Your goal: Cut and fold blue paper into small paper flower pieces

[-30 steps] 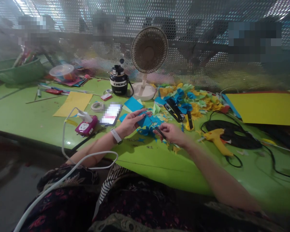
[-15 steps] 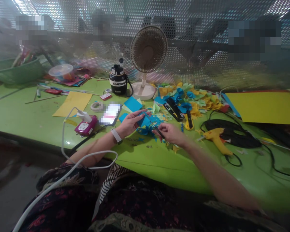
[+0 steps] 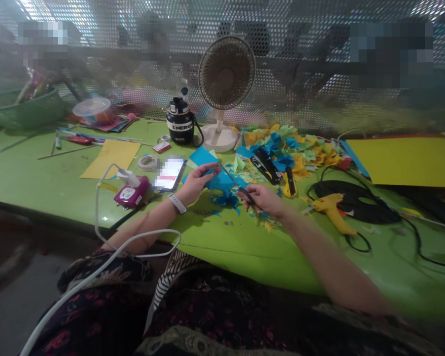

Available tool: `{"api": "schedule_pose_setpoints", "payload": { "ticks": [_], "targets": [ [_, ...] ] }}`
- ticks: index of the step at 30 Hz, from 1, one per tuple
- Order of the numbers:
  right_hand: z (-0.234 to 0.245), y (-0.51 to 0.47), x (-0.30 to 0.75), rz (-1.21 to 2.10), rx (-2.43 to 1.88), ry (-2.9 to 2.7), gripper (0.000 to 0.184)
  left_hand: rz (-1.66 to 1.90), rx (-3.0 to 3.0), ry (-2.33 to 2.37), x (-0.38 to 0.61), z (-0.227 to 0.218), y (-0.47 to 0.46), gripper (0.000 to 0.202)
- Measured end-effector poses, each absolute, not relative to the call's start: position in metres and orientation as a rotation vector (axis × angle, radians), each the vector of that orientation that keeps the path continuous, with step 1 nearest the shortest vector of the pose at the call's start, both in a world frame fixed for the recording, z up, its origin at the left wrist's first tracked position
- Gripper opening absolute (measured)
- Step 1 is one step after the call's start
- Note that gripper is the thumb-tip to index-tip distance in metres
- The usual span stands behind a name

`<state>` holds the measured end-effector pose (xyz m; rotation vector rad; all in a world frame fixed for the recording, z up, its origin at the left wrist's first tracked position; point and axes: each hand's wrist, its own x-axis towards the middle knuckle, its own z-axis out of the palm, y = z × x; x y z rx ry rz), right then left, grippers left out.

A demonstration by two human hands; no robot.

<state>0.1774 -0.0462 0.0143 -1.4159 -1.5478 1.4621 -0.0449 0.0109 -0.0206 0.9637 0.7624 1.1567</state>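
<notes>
A piece of blue paper [image 3: 218, 182] is pinched between the thumb and fingers of my left hand [image 3: 198, 182]; the exact hold is hard to make out. My right hand [image 3: 264, 200] is closed round the dark handles of a pair of scissors [image 3: 245, 194]. The thin blades point up and left, reaching the paper beside my left fingertips. Blue paper cuttings [image 3: 226, 199] lie on the green table [image 3: 222, 237] below the blades. Just behind my left hand rests a blue paper sheet [image 3: 203, 156].
A stapler [image 3: 266, 167], a box cutter [image 3: 290, 183] and folded paper flowers [image 3: 300, 148] lie behind my right hand. The glue gun [image 3: 335, 212] is on the right. A phone [image 3: 169, 174], an adapter [image 3: 131, 192] and a white cable [image 3: 133, 237] lie left. A fan [image 3: 227, 74] stands behind.
The scissors and my right hand have shifted slightly, and the blades now cross the paper nearer my left fingertips. My left hand has turned a little on the blue paper.
</notes>
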Motion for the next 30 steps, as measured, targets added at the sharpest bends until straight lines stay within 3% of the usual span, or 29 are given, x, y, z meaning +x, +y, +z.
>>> {"api": "schedule_pose_setpoints", "payload": {
  "ticks": [6, 11, 16, 23, 30],
  "targets": [
    [0.017, -0.042, 0.185, 1.300, -1.510, -1.586, 0.062, 1.227, 1.157, 0.871, -0.046, -0.020, 0.016, 0.030],
    [0.016, -0.030, 0.205, 0.736, -1.857, -1.762, 0.044, 1.235, 1.337, 1.027, -0.051, -0.027, 0.024, 0.025],
    [0.012, -0.022, 0.219, 0.360, -2.100, -1.916, 0.026, 1.204, 2.004, 1.301, -0.058, -0.025, 0.023, 0.017],
    [0.006, -0.019, 0.223, 0.277, -2.210, -1.997, 0.029, 0.851, 2.422, 1.313, -0.055, -0.030, 0.016, 0.006],
    [0.010, -0.020, 0.222, 0.198, -2.304, -2.003, 0.034, 0.888, 2.263, 1.184, -0.055, -0.034, 0.025, 0.009]
  ]
}}
